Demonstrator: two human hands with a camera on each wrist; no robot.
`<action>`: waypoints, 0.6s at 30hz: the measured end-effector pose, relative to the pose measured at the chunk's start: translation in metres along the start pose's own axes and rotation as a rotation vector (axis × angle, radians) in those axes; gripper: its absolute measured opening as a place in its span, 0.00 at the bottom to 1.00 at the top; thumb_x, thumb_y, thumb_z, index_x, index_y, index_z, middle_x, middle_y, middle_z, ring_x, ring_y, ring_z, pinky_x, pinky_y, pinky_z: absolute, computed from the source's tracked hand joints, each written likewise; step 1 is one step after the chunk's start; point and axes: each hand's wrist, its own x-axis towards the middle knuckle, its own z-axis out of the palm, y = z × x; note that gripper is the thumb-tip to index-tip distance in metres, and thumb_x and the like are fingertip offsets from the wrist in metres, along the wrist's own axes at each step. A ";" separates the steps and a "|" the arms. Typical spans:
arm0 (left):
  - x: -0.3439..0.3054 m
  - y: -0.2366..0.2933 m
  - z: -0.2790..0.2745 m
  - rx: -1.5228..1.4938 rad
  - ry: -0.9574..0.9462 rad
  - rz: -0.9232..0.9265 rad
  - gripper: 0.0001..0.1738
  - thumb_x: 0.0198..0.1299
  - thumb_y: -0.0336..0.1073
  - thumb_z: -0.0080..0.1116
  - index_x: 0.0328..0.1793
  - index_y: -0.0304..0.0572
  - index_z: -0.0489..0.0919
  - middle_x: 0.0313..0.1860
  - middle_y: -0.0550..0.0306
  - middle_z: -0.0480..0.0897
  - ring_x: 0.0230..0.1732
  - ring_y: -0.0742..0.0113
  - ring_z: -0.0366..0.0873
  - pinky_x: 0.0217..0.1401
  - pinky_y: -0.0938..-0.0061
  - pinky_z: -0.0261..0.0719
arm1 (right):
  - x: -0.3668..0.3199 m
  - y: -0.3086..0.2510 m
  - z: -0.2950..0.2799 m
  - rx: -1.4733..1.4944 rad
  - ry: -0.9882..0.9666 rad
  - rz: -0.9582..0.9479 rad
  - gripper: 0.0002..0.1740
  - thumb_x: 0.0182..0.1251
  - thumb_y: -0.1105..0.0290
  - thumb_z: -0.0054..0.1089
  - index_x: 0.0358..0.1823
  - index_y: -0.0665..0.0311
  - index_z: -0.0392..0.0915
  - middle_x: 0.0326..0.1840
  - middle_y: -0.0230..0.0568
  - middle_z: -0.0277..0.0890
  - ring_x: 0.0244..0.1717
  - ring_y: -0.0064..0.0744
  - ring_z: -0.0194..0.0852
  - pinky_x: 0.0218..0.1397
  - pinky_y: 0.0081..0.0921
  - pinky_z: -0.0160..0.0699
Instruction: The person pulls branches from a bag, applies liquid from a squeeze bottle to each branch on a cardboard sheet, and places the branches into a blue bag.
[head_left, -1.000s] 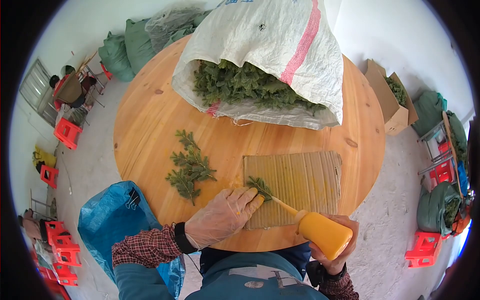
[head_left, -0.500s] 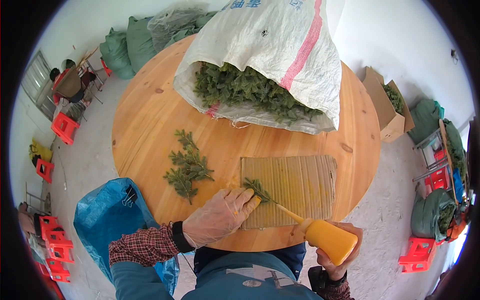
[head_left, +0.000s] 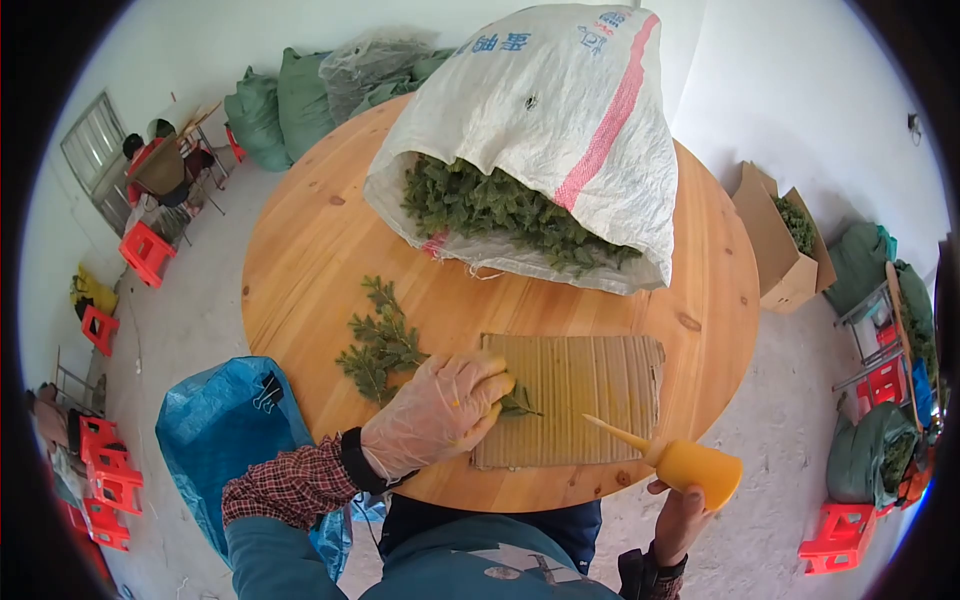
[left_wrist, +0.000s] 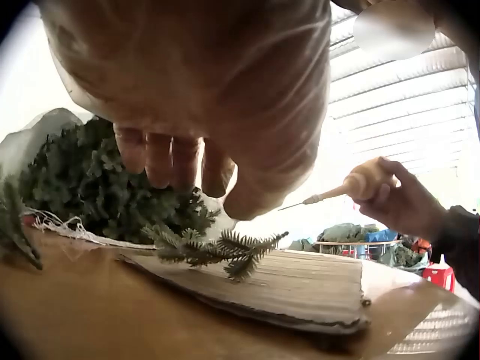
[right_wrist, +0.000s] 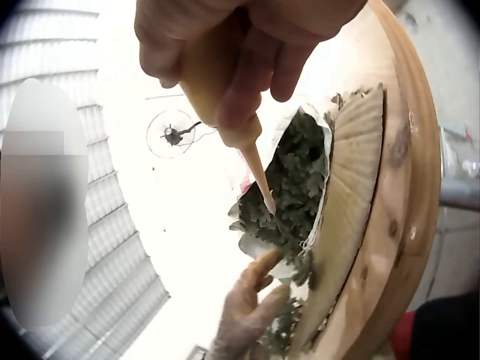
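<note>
My gloved left hand [head_left: 435,410] is low over the left edge of a corrugated cardboard piece [head_left: 590,400], partly covering a small fir sprig [head_left: 518,402]. In the left wrist view its fingers point down above the sprig [left_wrist: 232,251], which lies along the cardboard. Finger and thumb look apart in the right wrist view. My bare right hand [head_left: 683,520] grips a yellow squeeze bottle [head_left: 700,470] by its body, right of the cardboard. The bottle's long thin nozzle points up and left, away from the sprig. More fir sprigs [head_left: 375,350] lie left of the cardboard, partly behind my left hand.
A white woven sack [head_left: 530,110] with greenery [head_left: 500,210] in its mouth covers the back of the round wooden table [head_left: 310,250]. A blue bag [head_left: 220,410] hangs at the left edge. A cardboard box [head_left: 770,250], red stools and green sacks stand around.
The bottle has moved right, taking its nozzle off the sprig. My left hand has shifted over the sprig, whose bare stem end now points right. The head view has tilted up slightly.
</note>
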 end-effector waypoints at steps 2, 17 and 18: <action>0.007 0.003 0.002 -0.005 0.051 -0.034 0.25 0.56 0.35 0.60 0.62 0.45 0.77 0.57 0.52 0.76 0.57 0.55 0.75 0.59 0.60 0.72 | 0.011 0.018 -0.001 0.108 0.034 -0.033 0.36 0.67 0.43 0.60 0.60 0.67 0.65 0.46 0.43 0.77 0.37 0.31 0.78 0.41 0.27 0.79; -0.034 -0.030 -0.056 0.486 -0.134 -0.352 0.26 0.54 0.33 0.56 0.63 0.46 0.76 0.62 0.51 0.76 0.69 0.54 0.67 0.70 0.53 0.63 | 0.056 0.043 0.016 0.421 -0.100 0.167 0.26 0.75 0.51 0.53 0.61 0.66 0.69 0.50 0.41 0.78 0.39 0.26 0.76 0.46 0.22 0.76; -0.047 -0.042 -0.059 0.476 -0.107 -0.421 0.27 0.52 0.30 0.55 0.62 0.47 0.76 0.62 0.52 0.75 0.66 0.53 0.68 0.70 0.53 0.63 | 0.058 0.043 0.018 0.422 -0.110 0.170 0.26 0.74 0.51 0.54 0.61 0.66 0.68 0.51 0.41 0.78 0.39 0.26 0.77 0.46 0.22 0.76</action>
